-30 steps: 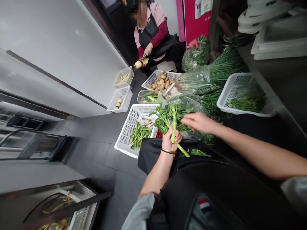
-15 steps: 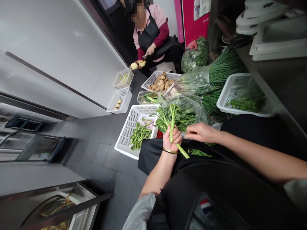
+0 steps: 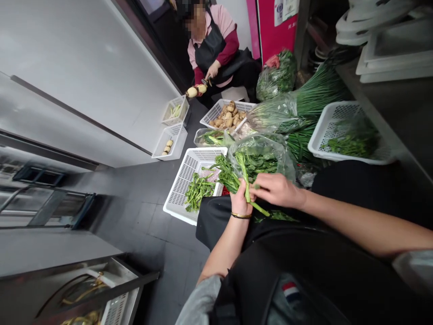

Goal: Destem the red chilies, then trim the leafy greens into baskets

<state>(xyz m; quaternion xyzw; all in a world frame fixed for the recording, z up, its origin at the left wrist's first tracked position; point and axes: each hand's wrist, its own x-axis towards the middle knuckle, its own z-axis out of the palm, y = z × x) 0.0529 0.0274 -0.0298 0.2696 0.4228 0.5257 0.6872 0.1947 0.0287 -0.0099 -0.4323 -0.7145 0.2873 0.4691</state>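
Note:
My left hand (image 3: 240, 199) is closed around leafy green stalks (image 3: 244, 171), their leafy tops pointing away from me and a cut stem end reaching past my fist. Against the stalks, just right of that fist, the fingers of my right hand (image 3: 278, 188) are pinched together. A small green bit of the vegetable shows at those fingertips. Loose green leaves (image 3: 282, 216) lie on my black apron. Just beyond my hands is an open clear plastic bag (image 3: 287, 158) of leafy greens. Trimmed green stalks (image 3: 197, 192) lie in a white basket (image 3: 174, 198) on the left.
Across from me a person (image 3: 216, 49) peels a pale root vegetable. Between us stand a basket of brown tubers (image 3: 228, 116) and bagged long green stems (image 3: 314, 99). A white basket (image 3: 316, 137) with greens is at right, beside a metal shelf (image 3: 399, 95).
My right hand has moved left onto the stalks and now pinches there. The stalks in my left hand have tilted and spread slightly left.

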